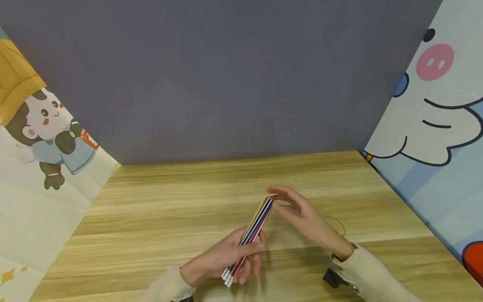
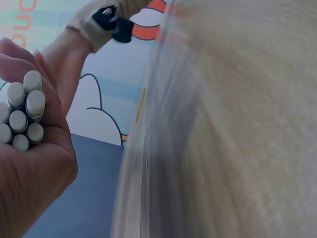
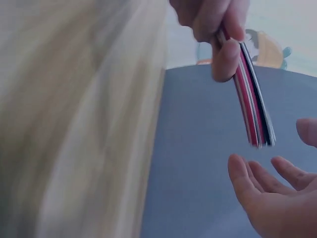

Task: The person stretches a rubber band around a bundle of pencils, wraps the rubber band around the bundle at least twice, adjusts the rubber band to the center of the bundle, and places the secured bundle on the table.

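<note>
A bundle of striped pencils [image 1: 258, 218] in yellow, dark blue, red and white lies across my left hand [image 1: 231, 251]. The thumb presses over it while the fingers curl beneath. White round eraser ends [image 2: 26, 101] stick out of the fist in the left wrist view, and their silvery ferrules show at the lower end in the head view. Close to the bundle's upper end is my right hand [image 1: 302, 212], fingers bent loosely and apart. In the right wrist view a gap separates these right fingers [image 3: 240, 173] from the pencil ends.
A thin yellow loop like a rubber band [image 1: 343, 226] lies on the wooden table [image 1: 158, 209], partly behind the right forearm. A grey panel [image 1: 226, 84] rises at the table's back. Cartoon-printed sheets [image 1: 400, 126] flank both sides.
</note>
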`<state>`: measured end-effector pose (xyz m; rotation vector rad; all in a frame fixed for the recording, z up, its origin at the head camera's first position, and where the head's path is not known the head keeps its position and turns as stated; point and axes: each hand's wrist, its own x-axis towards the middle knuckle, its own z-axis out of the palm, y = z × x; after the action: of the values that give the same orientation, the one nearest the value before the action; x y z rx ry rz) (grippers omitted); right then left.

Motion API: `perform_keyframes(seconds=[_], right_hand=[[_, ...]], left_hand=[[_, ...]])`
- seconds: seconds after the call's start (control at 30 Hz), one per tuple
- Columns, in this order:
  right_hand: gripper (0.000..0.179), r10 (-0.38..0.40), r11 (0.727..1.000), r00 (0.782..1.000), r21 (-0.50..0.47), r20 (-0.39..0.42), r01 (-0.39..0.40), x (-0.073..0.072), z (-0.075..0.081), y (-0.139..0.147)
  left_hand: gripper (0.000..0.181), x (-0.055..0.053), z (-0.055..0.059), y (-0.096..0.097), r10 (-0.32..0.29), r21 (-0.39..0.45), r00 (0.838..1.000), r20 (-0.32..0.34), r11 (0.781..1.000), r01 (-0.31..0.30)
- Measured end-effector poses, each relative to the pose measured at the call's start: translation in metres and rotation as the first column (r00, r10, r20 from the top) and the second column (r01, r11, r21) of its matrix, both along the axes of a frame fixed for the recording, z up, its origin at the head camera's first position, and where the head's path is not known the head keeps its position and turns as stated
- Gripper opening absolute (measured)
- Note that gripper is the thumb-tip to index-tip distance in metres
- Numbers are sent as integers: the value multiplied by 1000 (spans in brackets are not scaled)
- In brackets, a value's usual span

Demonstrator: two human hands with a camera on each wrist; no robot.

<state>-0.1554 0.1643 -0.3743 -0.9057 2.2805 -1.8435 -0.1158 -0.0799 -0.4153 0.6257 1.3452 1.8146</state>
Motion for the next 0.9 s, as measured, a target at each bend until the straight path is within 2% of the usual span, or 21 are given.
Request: perform_keyframes(seconds=[0.17, 0.27, 0.33, 0.4, 0.47, 0.53, 0.6, 0.7, 0.8, 0.9], right_hand=[[42, -84, 994, 996, 77, -1, 84, 10, -12, 30], [40, -149, 973, 989, 178, -10, 149, 11, -18, 52], [39, -213, 932, 976, 291, -38, 215, 11, -23, 69], [42, -258, 869, 963, 419, -73, 264, 9, -29, 86], [44, -272, 810, 955, 508, -120, 295, 7, -35, 103], [46, -255, 783, 958, 552, -134, 286, 5, -42, 117], [49, -230, 783, 966, 567, -119, 257, 3, -47, 129], [55, -215, 797, 973, 561, -83, 224, -1, -51, 141], [59, -232, 804, 969, 544, -83, 239, -4, -54, 149], [51, -258, 801, 963, 541, -78, 258, -4, -55, 153]], left_hand=[[20, -2, -2, -3, 31, 24, 999, 11, 999, -31], [23, -3, -1, -3, 45, 9, 999, 25, 999, -45], [26, -3, 0, -3, 54, 2, 998, 32, 999, -54], [25, -4, -1, -2, 53, 11, 998, 41, 998, -54], [24, -4, -2, -1, 50, 13, 998, 48, 999, -51], [25, -4, -2, -1, 49, 4, 997, 58, 999, -49], [27, -4, -3, -1, 52, -11, 996, 68, 999, -51], [31, -3, -3, -2, 54, -22, 996, 78, 998, -52], [33, -3, -3, -1, 47, -13, 995, 86, 999, -46], [33, -3, -3, 0, 24, 2, 995, 95, 1000, -24]])
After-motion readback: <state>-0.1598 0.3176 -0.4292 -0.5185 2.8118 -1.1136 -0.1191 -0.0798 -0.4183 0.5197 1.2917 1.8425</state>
